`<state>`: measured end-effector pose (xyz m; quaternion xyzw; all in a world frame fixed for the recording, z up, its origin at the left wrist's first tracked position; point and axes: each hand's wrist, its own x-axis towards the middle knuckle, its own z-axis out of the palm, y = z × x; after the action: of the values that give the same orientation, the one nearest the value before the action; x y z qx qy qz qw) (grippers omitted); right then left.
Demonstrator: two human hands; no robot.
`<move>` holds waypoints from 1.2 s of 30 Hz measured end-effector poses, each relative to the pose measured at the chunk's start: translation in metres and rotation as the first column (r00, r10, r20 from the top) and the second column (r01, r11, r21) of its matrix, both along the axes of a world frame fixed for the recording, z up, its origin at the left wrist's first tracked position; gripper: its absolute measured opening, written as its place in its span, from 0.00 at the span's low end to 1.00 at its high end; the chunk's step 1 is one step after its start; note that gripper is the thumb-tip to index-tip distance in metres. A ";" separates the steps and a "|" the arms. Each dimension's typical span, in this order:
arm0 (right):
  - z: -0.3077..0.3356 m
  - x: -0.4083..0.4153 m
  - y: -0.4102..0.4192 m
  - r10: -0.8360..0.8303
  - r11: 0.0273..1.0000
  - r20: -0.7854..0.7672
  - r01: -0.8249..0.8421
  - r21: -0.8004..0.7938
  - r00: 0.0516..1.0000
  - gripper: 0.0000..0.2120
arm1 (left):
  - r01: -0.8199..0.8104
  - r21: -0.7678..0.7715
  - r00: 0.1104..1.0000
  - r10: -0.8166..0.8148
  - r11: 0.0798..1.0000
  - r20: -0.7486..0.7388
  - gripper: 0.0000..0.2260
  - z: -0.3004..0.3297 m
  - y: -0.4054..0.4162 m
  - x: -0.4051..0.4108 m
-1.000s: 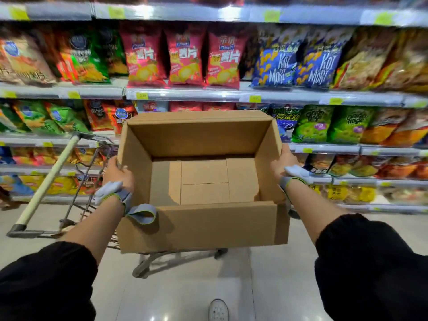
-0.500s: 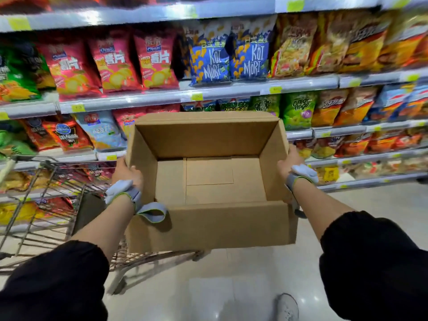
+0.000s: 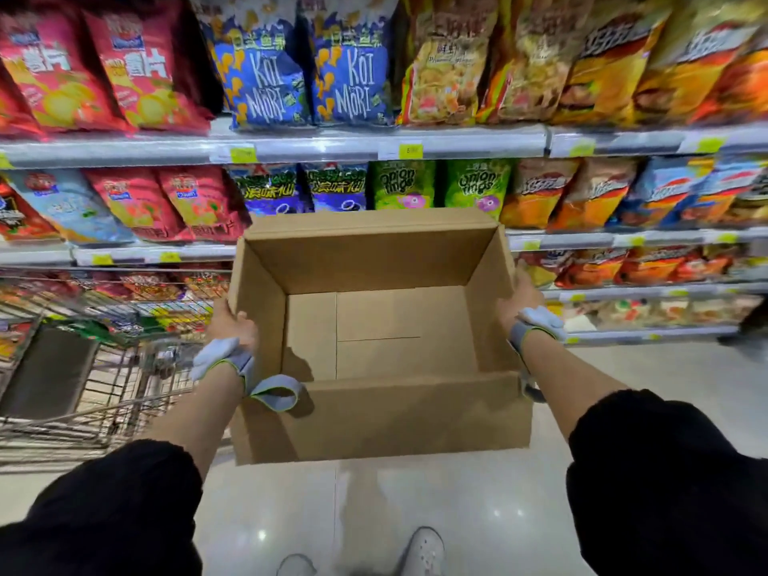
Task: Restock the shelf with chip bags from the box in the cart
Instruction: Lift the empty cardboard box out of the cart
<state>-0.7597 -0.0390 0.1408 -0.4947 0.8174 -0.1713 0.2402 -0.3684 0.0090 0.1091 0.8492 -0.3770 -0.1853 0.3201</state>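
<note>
An open brown cardboard box (image 3: pixel 374 413) is held in the air in front of me, and its inside shows only bare cardboard. My left hand (image 3: pixel 232 324) grips the box's left wall, thumb over the rim. My right hand (image 3: pixel 517 299) holds the right wall from outside. The wire cart (image 3: pixel 83 367) stands at the lower left, beside the box and apart from it. Chip bags fill the shelves (image 3: pixel 374 145) behind: blue bags (image 3: pixel 262 76), red bags (image 3: pixel 124 76), green onion-ring bags (image 3: pixel 401 185).
Shelf edges with yellow price tags (image 3: pixel 409 150) run across the view at several heights. Pale glossy floor (image 3: pixel 374 492) lies below the box, with my two white shoes (image 3: pixel 424 550) at the bottom edge. A dark shape (image 3: pixel 748 326) shows at the far right.
The box has been carried to the right, away from the cart, which has slid to the left of the view. The shelves look closer. Both hands keep their hold.
</note>
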 end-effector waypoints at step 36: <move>-0.437 -0.047 -0.100 0.008 0.810 -0.090 0.047 0.585 0.996 0.12 | -0.021 0.644 0.960 0.194 0.764 -0.199 0.20 -0.457 -0.077 -0.059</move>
<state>-0.8068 -0.1391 -0.2960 -0.3953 0.8452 0.1085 0.3430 -0.4273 -0.0680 -0.3475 0.8965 -0.1980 -0.3902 0.0695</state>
